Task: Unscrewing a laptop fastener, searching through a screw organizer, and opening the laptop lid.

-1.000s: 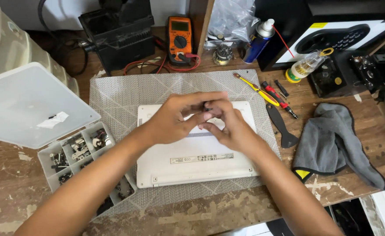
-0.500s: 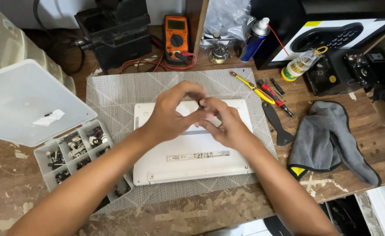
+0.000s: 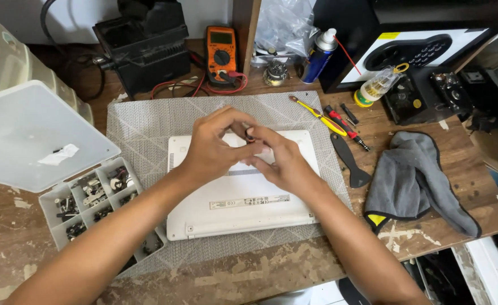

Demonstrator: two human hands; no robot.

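Both hands, left (image 3: 212,149) and right (image 3: 283,161), stay pressed together over the laptop (image 3: 243,197), pinching a small dark part (image 3: 250,135). Nothing has shifted mid-worktop since a second ago.

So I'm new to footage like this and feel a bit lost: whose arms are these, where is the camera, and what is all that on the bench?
The camera sits on the person's head and looks down, so the two bare arms are the wearer's own. The left hand and right hand meet over a white laptop lying bottom side up on a grey patterned mat. Their fingertips pinch a small dark part, too small to identify.

To the left stands an open parts box with small hardware in compartments. To the right lie a yellow screwdriver, a red screwdriver, a black pry tool and a grey cloth. At the back are an orange multimeter and a blue spray can.
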